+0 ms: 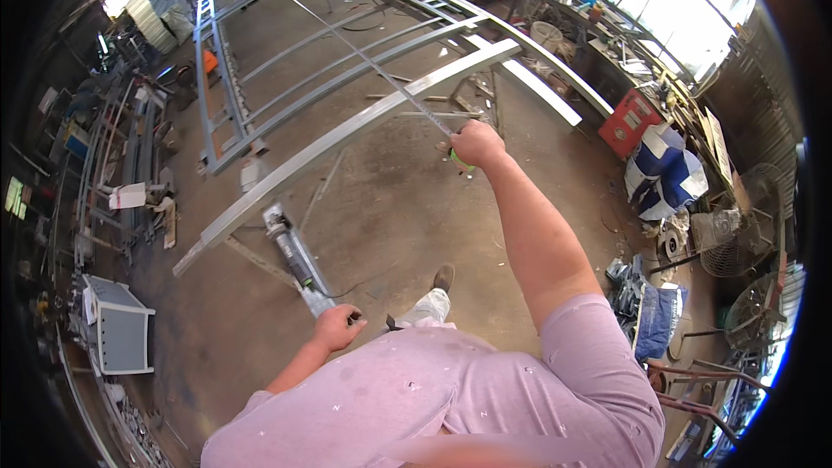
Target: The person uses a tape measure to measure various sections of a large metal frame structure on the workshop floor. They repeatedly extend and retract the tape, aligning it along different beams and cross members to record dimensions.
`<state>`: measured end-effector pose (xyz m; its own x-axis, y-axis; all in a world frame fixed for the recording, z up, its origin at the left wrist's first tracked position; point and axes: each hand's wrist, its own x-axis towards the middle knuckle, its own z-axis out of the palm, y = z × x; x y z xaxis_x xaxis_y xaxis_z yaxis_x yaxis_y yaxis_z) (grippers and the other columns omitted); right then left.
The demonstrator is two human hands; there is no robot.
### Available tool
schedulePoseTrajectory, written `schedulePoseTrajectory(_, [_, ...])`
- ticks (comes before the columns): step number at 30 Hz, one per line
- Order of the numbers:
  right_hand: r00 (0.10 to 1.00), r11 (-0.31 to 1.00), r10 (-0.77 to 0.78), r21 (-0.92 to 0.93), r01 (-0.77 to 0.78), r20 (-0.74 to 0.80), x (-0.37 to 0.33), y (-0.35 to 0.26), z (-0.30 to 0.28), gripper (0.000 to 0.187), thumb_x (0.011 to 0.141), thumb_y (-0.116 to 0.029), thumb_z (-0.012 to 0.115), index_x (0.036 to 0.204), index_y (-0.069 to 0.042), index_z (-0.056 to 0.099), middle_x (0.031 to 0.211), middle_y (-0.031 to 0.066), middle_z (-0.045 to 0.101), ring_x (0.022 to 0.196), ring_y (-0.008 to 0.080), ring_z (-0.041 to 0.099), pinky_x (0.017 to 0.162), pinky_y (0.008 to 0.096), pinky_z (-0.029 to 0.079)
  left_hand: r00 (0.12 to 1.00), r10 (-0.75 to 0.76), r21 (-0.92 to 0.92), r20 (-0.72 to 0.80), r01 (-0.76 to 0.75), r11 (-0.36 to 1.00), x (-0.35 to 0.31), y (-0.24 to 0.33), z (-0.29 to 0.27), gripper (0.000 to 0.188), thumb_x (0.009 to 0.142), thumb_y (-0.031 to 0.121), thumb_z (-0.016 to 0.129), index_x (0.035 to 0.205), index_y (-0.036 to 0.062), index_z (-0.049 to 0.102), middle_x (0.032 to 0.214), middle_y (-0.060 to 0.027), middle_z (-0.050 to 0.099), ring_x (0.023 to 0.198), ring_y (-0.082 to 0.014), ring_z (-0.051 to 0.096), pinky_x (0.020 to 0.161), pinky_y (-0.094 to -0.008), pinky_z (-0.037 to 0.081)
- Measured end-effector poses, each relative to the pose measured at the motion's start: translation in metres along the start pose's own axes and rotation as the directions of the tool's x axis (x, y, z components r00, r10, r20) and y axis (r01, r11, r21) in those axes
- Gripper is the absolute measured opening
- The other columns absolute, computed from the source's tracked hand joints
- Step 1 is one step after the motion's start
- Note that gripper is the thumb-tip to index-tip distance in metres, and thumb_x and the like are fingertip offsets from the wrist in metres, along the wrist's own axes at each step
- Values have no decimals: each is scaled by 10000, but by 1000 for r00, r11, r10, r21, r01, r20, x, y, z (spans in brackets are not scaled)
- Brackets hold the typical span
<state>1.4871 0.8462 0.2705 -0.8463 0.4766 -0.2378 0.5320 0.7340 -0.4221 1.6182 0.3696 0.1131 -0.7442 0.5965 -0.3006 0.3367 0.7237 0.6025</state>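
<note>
My right hand (478, 144) reaches out ahead, closed round a tape measure whose green case (459, 159) shows under the fingers. Its blade (351, 48) is drawn out in a long straight line toward the far left, crossing above a thick silver metal tube (347, 128). Low in front of my body, my left hand (340, 328) is curled, fingers bent; whether anything is inside I cannot make out. Beside it, a dark power tool with green parts (299, 262) lies along a metal piece (319, 299), which runs toward the thick tube.
A large welded frame of grey metal tubes (286, 104) spreads ahead. At right stand a red case (630, 121), a blue-and-white sack (666, 172) and wire-caged fans (730, 243). A grey cabinet (124, 329) stands left. A cluttered workbench (598, 26) runs along the far right.
</note>
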Motion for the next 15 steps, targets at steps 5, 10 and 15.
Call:
schedulePoseTrajectory(5, [999, 999, 27, -32, -26, 28, 52, 70, -29, 384, 917, -348, 609, 1114, -86, 810, 1210, 173, 765, 1159, 367, 714, 1021, 452, 567, 990, 98, 22, 102, -101, 995, 108, 47, 27, 326, 865, 341, 795, 1044, 70, 782, 1032, -139, 779, 945, -320, 749, 836, -440, 600])
schedulePoseTrajectory(10, [999, 1000, 4, -29, -3, 44, 112, 163, -49, 338, 897, -331, 641, 1101, -128, 818, 1151, 163, 776, 1106, 375, 723, 993, 460, 577, 962, 213, 59, 170, -226, 972, 251, 117, 43, 322, 876, 355, 775, 1039, 77, 776, 1044, -153, 771, 989, -365, 732, 863, -476, 585])
schedulePoseTrajectory(15, [996, 993, 52, 106, -60, 72, 141, 245, -90, 295, 884, -295, 650, 984, -76, 820, 981, 191, 775, 945, 383, 738, 893, 448, 578, 928, 263, 81, 266, -293, 953, 370, 193, 19, 329, 891, 345, 767, 1086, 81, 769, 1097, -154, 765, 1041, -362, 722, 891, -471, 575])
